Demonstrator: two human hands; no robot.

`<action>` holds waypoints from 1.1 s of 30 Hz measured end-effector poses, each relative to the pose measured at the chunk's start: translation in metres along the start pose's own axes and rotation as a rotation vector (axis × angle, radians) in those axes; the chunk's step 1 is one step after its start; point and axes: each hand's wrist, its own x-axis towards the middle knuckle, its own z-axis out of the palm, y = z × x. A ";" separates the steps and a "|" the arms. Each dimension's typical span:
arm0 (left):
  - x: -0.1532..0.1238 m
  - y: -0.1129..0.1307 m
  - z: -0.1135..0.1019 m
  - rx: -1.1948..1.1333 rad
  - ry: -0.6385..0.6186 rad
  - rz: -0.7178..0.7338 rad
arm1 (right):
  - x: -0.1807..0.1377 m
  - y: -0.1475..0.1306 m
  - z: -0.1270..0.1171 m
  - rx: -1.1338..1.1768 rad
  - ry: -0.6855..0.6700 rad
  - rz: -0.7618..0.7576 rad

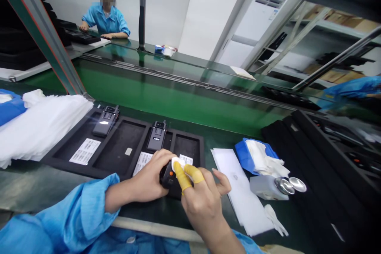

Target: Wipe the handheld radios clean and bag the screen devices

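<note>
My left hand (150,176) is wrapped round a small black handheld device (168,178) with an orange button, held just above the near edge of a black compartment tray (120,149). My right hand (202,196) wears yellow finger cots on two fingers and pinches a small white wipe (177,162) against the top of the device. Two more black devices (105,120) (157,135) lie in the tray, with white labels beside them.
A stack of white foam sheets (38,125) lies at left. White paper (238,190), a blue cloth pack (257,156) and a dispenser bottle (272,186) sit at right, beside stacked black trays (321,158). Behind runs a green conveyor (178,95). Another person in blue (105,18) sits across it.
</note>
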 end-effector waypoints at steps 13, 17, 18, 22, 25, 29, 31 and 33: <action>-0.001 0.003 0.000 -0.001 0.013 -0.012 | -0.001 -0.006 0.004 -0.029 0.023 0.041; -0.002 0.003 0.000 0.003 0.011 -0.012 | 0.002 -0.001 0.002 -0.039 0.061 0.077; -0.002 0.002 0.000 0.002 0.011 -0.011 | 0.003 -0.002 0.001 -0.019 0.077 0.076; -0.002 0.000 0.000 -0.011 0.012 -0.002 | 0.006 -0.011 0.002 0.066 0.100 0.033; 0.000 -0.002 0.000 -0.023 -0.006 -0.018 | 0.009 -0.012 0.005 0.047 0.076 0.035; 0.003 -0.001 -0.001 -0.018 -0.013 -0.045 | 0.010 0.000 0.005 -0.025 0.040 0.083; 0.002 0.000 -0.002 -0.010 -0.018 -0.046 | 0.006 0.008 0.004 -0.050 0.015 0.111; 0.002 0.001 -0.003 -0.005 -0.026 -0.046 | 0.000 0.014 0.003 -0.050 -0.002 0.123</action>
